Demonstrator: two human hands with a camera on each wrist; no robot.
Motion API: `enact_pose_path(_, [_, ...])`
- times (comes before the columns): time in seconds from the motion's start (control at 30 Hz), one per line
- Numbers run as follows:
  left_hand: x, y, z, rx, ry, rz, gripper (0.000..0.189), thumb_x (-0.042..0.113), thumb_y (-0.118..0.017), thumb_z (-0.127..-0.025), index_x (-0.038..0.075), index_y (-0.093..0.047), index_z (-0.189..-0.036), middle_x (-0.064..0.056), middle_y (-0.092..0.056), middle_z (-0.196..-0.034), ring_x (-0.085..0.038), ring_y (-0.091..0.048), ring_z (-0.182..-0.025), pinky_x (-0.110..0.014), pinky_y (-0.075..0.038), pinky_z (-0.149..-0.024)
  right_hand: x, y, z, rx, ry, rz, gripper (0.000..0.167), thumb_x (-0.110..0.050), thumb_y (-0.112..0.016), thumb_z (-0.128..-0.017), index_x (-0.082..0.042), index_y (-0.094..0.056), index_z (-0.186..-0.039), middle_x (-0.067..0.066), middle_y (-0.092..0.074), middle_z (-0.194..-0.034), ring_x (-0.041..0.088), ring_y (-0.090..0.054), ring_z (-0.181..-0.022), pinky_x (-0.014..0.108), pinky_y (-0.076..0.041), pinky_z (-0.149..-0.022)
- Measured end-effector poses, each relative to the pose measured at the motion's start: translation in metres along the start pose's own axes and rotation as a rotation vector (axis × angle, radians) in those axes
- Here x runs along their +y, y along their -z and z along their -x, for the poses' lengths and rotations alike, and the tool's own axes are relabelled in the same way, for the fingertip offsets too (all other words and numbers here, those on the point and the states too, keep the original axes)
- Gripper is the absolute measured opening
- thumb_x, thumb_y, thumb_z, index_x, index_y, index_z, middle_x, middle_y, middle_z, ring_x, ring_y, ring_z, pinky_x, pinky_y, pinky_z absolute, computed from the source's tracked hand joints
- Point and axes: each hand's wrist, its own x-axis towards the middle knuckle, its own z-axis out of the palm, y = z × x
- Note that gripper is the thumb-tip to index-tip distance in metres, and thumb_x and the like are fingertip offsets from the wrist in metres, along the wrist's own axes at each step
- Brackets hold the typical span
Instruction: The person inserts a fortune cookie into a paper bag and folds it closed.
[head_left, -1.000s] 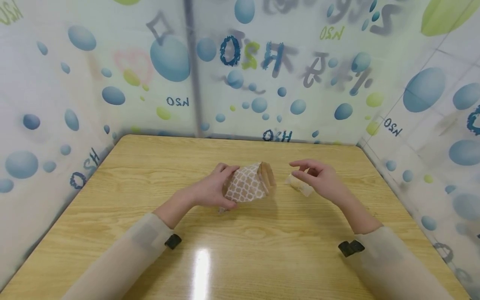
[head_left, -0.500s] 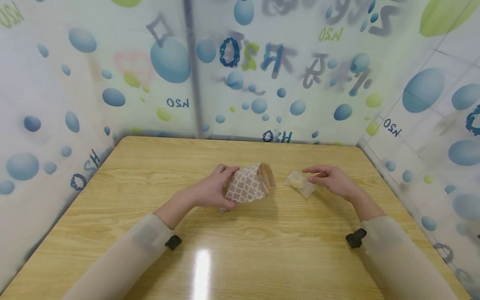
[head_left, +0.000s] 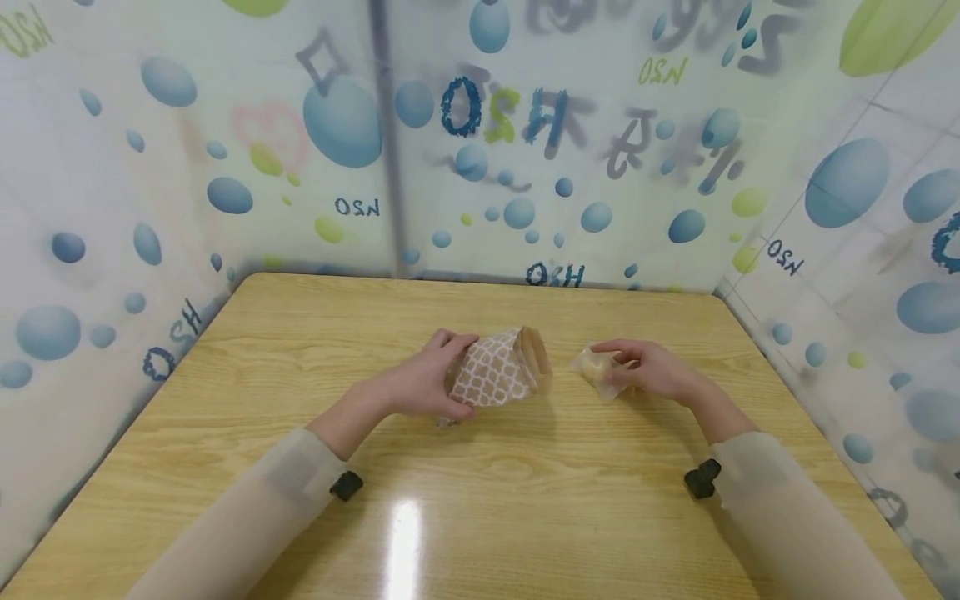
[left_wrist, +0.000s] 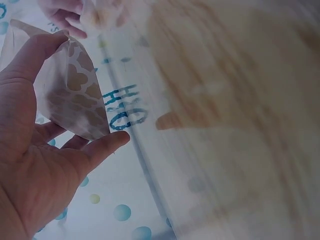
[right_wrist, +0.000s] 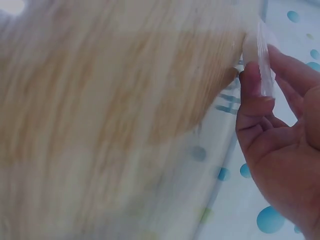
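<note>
My left hand [head_left: 423, 379] grips a brown paper bag [head_left: 491, 371] with a white lattice print, thumb on the near side and fingers on the far side. The bag lies tilted, its mouth gaping toward the right. In the left wrist view the bag [left_wrist: 70, 92] sits between thumb and fingers. To the right of that mouth, my right hand [head_left: 656, 371] pinches a small clear plastic packet [head_left: 594, 365] with something pale yellow inside. The packet [right_wrist: 263, 55] shows edge-on between thumb and fingers in the right wrist view. What exactly it contains is too blurred to tell.
Both hands work above a light wood-grain table [head_left: 480, 500]. A printed curtain [head_left: 480, 208] with blue and green drops hangs behind the table and at both sides. Bright glare [head_left: 403, 542] marks the near part of the tabletop.
My right hand first drew back rightward from the packet, then came back left and took hold of it. The packet is now slightly turned; my left hand and the bag have stayed put.
</note>
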Motion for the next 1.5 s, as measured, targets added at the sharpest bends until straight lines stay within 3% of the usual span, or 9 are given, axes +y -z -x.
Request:
enact_pose_path(0.2, [0.0,-0.001,0.0,-0.004,0.004,-0.002,0.115,0.032,-0.093,-0.086,0.009,-0.023,-0.174,-0.02,-0.035,-0.157,-0.034,-0.049,-0.136,-0.057,-0.049,-0.119,0.005,-0.002,0.003,-0.004,0.004,-0.003,0.057,-0.025,-0.071,-0.107,-0.019,-0.055,-0.161,0.027,-0.059,-0.144,0.029,-0.064,-0.108,0.034,-0.058,-0.082])
enact_pose_path(0.4, [0.0,-0.001,0.0,-0.007,0.008,-0.003,0.115,0.032,-0.093,-0.086,0.009,-0.022,-0.174,-0.02,-0.035,-0.158,-0.034,-0.049,-0.136,-0.057,-0.048,-0.12,0.001,-0.004,0.013,0.053,0.039,-0.114,0.049,-0.018,-0.07,-0.108,-0.014,-0.061,-0.156,0.026,-0.053,-0.15,0.025,-0.07,-0.104,0.038,-0.065,-0.084])
enact_pose_path(0.7, [0.0,0.001,0.0,-0.002,0.018,-0.016,0.116,0.033,-0.093,-0.085,0.01,-0.022,-0.174,-0.021,-0.034,-0.159,-0.035,-0.049,-0.138,-0.057,-0.048,-0.121,-0.028,-0.003,0.031,0.134,0.132,-0.232,0.046,-0.028,-0.071,-0.109,-0.011,-0.066,-0.152,0.019,-0.055,-0.162,0.01,-0.076,-0.101,0.042,-0.067,-0.088])
enact_pose_path(0.83, [0.0,0.001,0.0,-0.004,0.021,-0.014,0.116,0.033,-0.093,-0.085,0.011,-0.022,-0.174,-0.021,-0.033,-0.16,-0.035,-0.049,-0.138,-0.056,-0.048,-0.121,-0.048,-0.006,0.037,0.158,0.176,-0.25,0.045,-0.025,-0.073,-0.107,-0.012,-0.067,-0.15,0.018,-0.06,-0.154,0.012,-0.077,-0.102,0.04,-0.067,-0.087])
enact_pose_path(1.1, [0.0,0.0,-0.001,-0.013,0.017,-0.014,0.117,0.033,-0.093,-0.085,0.009,-0.022,-0.174,-0.021,-0.033,-0.159,-0.035,-0.049,-0.137,-0.057,-0.048,-0.12,-0.082,-0.017,0.043,0.167,0.245,-0.199,0.043,-0.023,-0.081,-0.102,-0.016,-0.071,-0.144,0.013,-0.071,-0.115,0.017,-0.073,-0.088,0.034,-0.066,-0.078])
enact_pose_path(1.33, [0.001,-0.004,-0.005,-0.011,-0.008,-0.036,0.116,0.031,-0.094,-0.084,0.008,-0.024,-0.173,-0.022,-0.036,-0.157,-0.034,-0.05,-0.135,-0.055,-0.049,-0.12,-0.095,-0.023,0.035,0.168,0.25,-0.076,0.038,-0.027,-0.081,-0.102,-0.021,-0.075,-0.138,0.007,-0.071,-0.112,0.021,-0.059,-0.083,0.028,-0.051,-0.068])
enact_pose_path(1.5, [0.004,-0.006,-0.009,-0.024,-0.018,-0.047,0.116,0.03,-0.094,-0.083,0.009,-0.024,-0.173,-0.021,-0.037,-0.156,-0.033,-0.051,-0.134,-0.053,-0.05,-0.119,-0.098,-0.026,0.029,0.199,0.254,-0.028,0.038,-0.027,-0.081,-0.102,-0.021,-0.075,-0.138,0.007,-0.071,-0.11,0.023,-0.057,-0.082,0.029,-0.049,-0.067])
